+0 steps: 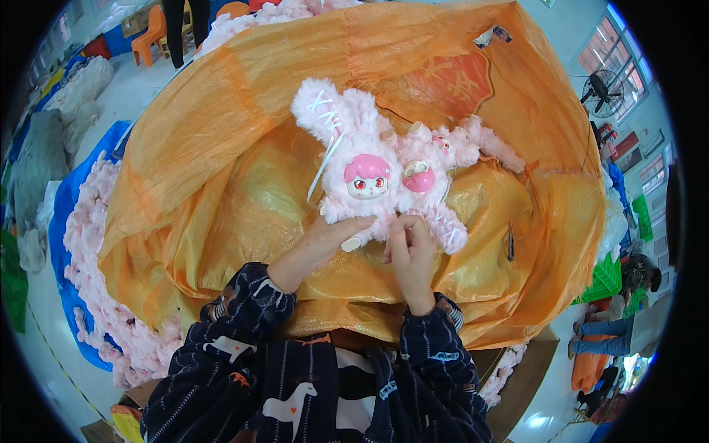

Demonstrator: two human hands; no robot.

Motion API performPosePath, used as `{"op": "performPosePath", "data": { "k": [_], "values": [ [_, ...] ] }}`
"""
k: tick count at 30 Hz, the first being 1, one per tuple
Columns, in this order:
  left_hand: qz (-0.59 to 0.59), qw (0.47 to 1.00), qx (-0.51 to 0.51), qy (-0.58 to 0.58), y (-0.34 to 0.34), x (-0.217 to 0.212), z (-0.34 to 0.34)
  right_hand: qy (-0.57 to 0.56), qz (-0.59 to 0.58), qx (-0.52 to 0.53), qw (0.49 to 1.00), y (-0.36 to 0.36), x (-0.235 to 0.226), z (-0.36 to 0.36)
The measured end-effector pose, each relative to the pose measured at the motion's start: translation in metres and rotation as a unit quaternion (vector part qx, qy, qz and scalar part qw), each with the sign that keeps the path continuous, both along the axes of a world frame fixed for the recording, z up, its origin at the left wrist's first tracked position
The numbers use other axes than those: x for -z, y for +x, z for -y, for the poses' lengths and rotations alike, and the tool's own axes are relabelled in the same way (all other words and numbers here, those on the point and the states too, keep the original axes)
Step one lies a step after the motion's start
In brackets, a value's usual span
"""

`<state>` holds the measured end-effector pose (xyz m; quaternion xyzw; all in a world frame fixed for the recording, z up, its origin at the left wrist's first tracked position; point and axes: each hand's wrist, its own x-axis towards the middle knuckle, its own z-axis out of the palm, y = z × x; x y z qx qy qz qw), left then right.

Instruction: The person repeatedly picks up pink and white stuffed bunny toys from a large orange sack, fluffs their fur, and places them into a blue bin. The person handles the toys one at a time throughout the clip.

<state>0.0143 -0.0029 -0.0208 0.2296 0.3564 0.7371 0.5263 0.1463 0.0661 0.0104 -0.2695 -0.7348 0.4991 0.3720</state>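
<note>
Two pink fluffy plush dolls with long ears lie side by side on an orange woven sack [221,133]. The left doll [354,166] faces up, with pink hair, red eyes and white lacing on its ear. The right doll [432,173] is turned partly away. My left hand [325,240] grips the lower body of the left doll, thumb against its foot. My right hand [410,247] pinches the lower edge where the two dolls meet, next to a laced leg.
A blue sack [66,221] full of pink plush dolls [96,295] stands at the left. More pink plush shows behind the orange sack. Orange chairs [151,29] and a person's legs are at the back left. Other people sit at the right by a green crate [605,277].
</note>
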Motion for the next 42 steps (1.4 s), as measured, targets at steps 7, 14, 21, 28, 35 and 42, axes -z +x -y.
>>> {"op": "performPosePath", "data": {
  "k": [7, 14, 21, 28, 35, 42],
  "values": [
    [0.076, 0.995, 0.051, -0.027, -0.007, 0.004, 0.000, 0.462, 0.113, -0.094, 0.875, 0.000, -0.013, 0.012],
    [-0.051, 0.998, -0.029, -0.025, 0.000, -0.004, 0.006, 0.460, 0.097, -0.058, 0.881, -0.008, 0.003, 0.010],
    [-0.211, 0.973, -0.091, -0.020, 0.009, -0.009, 0.007, 0.211, 0.056, -0.022, 0.976, -0.004, 0.010, 0.015],
    [-0.189, 0.978, -0.086, -0.022, 0.002, -0.013, 0.010, 0.241, 0.032, 0.067, 0.968, 0.012, 0.008, -0.003],
    [-0.236, 0.955, -0.178, 0.041, 0.008, -0.005, 0.006, 0.106, -0.032, 0.017, 0.994, 0.004, 0.003, 0.011],
    [-0.258, 0.954, -0.135, 0.074, 0.008, -0.012, 0.013, 0.184, -0.062, 0.037, 0.980, 0.009, 0.006, 0.011]
  ]
}}
